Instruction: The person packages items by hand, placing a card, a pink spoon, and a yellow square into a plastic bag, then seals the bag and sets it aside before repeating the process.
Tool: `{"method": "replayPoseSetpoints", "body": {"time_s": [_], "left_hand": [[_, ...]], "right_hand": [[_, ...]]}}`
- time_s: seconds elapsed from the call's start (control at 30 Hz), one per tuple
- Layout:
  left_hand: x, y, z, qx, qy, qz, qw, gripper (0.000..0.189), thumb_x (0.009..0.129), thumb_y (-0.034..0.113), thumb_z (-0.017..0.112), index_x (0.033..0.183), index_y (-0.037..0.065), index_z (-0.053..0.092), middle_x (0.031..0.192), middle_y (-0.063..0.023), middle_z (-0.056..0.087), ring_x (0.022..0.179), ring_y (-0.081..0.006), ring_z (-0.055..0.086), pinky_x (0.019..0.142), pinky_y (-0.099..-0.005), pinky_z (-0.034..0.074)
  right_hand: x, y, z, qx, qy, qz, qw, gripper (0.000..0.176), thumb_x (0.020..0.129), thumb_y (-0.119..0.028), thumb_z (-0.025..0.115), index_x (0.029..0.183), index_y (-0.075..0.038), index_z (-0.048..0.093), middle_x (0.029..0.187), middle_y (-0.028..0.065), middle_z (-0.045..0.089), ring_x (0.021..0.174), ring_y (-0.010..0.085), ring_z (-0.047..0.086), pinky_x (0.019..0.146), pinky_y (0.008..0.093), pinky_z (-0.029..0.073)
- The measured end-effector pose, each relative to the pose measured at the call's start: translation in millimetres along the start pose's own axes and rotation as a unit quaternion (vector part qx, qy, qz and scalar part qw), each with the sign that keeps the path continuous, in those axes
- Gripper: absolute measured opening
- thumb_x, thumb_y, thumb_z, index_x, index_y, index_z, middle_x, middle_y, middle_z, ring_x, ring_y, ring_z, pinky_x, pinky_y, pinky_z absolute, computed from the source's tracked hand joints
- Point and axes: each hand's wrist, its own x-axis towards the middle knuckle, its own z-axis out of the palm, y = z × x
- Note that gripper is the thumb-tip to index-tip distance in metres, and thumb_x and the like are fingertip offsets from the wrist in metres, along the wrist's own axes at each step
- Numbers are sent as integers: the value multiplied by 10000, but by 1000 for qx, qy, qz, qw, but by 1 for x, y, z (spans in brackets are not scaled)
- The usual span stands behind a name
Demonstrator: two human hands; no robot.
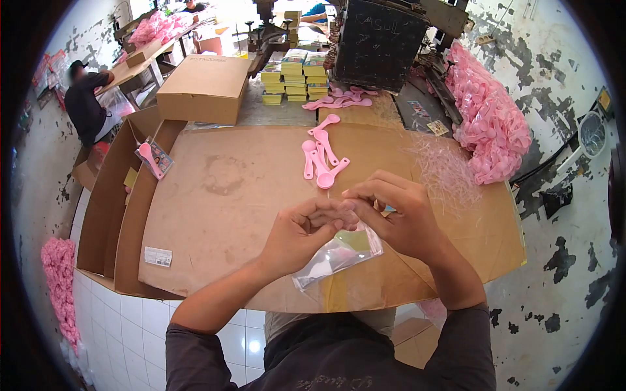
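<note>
My left hand (pixel 305 229) and my right hand (pixel 399 207) meet above the front middle of the cardboard-covered table. The right thumb and index finger are pinched together, close to the left fingertips. My left fingers are curled with the thumb against them; what either hand holds, if anything, is too small or hidden to make out. Just below the hands lies a clear plastic bag (pixel 326 266) with a greenish piece showing inside, its upper part covered by the hands. Past my fingertips, several pink measuring spoons (pixel 324 179) lie in a loose pile.
An open cardboard box (pixel 107 225) stands left, a packed pink spoon (pixel 149 160) on its edge. Behind are a closed carton (pixel 203 85), stacked booklets (pixel 295 75) and a black machine box (pixel 375 44). Pink bagged spoons (pixel 486 111) and plastic strips (pixel 447 171) lie right. A person (pixel 87 104) sits far left.
</note>
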Motion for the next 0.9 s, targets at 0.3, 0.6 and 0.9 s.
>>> {"method": "replayPoseSetpoints", "body": {"time_s": [0.3,0.6,0.9], "left_hand": [[1,0,-5,79,31,33,996,237,1040,8,574,1256,-64,642,1086,-140,742,1026,-180,722,916,-316,595],[-3,4,-1,360,47,145,920,340,944,10,675,1276,-51,630,902,-145,769,807,-209,777,718,-315,619],[-1,11,-4,289,38,52,955,319,1015,17,609,1328,-38,617,998,-144,765,897,-173,750,789,-298,615]], "right_hand": [[3,3,1,-105,57,-89,989,173,850,-52,759,1010,-72,698,985,85,680,903,240,688,741,362,537],[-3,2,11,-363,-10,-255,896,287,775,-170,775,1023,-35,725,1071,66,680,1054,233,654,896,366,462],[12,38,-30,-65,74,-16,995,125,852,-104,671,938,-43,602,815,64,575,807,183,597,784,327,473]]}}
